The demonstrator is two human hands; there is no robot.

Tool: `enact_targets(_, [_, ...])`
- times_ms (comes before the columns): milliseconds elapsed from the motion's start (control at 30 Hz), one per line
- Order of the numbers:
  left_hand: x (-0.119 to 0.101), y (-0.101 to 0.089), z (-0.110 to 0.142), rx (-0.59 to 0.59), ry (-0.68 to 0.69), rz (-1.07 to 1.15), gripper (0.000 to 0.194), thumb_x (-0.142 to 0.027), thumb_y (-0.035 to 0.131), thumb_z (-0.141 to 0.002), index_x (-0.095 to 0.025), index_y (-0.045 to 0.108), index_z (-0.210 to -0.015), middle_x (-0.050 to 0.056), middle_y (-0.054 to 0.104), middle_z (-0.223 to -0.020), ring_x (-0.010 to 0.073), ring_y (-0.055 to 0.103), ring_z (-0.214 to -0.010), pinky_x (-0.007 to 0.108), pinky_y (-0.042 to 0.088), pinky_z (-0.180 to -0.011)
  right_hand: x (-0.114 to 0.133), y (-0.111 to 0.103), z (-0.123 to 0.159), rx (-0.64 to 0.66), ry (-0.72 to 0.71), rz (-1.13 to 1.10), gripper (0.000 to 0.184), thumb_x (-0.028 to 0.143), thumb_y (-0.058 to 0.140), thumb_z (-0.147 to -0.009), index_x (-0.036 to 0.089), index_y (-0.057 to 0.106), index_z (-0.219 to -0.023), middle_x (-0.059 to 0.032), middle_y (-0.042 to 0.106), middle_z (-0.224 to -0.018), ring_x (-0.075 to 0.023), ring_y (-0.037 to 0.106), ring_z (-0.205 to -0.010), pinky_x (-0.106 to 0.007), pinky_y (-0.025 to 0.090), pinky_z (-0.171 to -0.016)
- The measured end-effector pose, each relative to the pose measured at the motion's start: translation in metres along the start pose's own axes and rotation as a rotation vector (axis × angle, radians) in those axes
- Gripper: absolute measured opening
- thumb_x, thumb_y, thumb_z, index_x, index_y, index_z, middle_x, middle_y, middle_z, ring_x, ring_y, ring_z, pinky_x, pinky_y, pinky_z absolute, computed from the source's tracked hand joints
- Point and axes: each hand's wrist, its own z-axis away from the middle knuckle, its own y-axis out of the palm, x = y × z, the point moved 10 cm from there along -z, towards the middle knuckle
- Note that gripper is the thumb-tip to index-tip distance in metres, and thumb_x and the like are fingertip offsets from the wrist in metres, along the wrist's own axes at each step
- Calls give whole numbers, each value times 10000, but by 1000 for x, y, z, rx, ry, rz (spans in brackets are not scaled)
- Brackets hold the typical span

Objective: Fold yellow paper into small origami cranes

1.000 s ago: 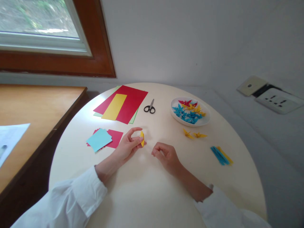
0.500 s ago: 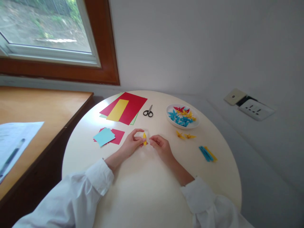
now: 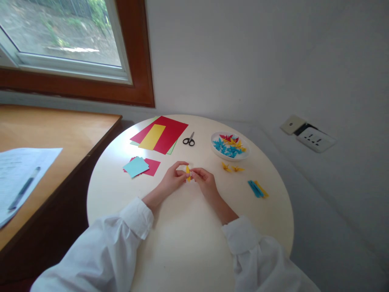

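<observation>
Over the middle of a round cream table (image 3: 188, 243), both my hands meet on a small folded yellow paper piece (image 3: 188, 172). My left hand (image 3: 174, 177) pinches it from the left with thumb and fingers. From the right, my right hand (image 3: 204, 181) closes its fingertips on the same piece. Both sleeves are white.
Behind the hands lie red, yellow and green paper sheets (image 3: 161, 136), black scissors (image 3: 189, 140), and blue and red squares (image 3: 138, 166). A white plate (image 3: 230, 147) holds several folded paper pieces. Two yellow folded pieces (image 3: 231, 167) and blue and yellow strips (image 3: 257, 188) lie right. A wooden desk (image 3: 45, 146) stands left.
My right hand has moved left and taken hold of the yellow piece that my left hand held alone. The camera has pulled back, so everything looks smaller.
</observation>
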Motion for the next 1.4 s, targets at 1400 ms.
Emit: enact_targets(1400, [1, 1, 4, 12, 1, -29, 122, -244, 600, -731, -165, 508, -729, -22, 576, -556, 77, 476, -487, 184, 297, -463, -4, -1, 4, 39, 58, 37, 116, 289, 665, -621, 191, 642, -679, -11, 680, -669, -155, 627, -628, -298, 516, -635])
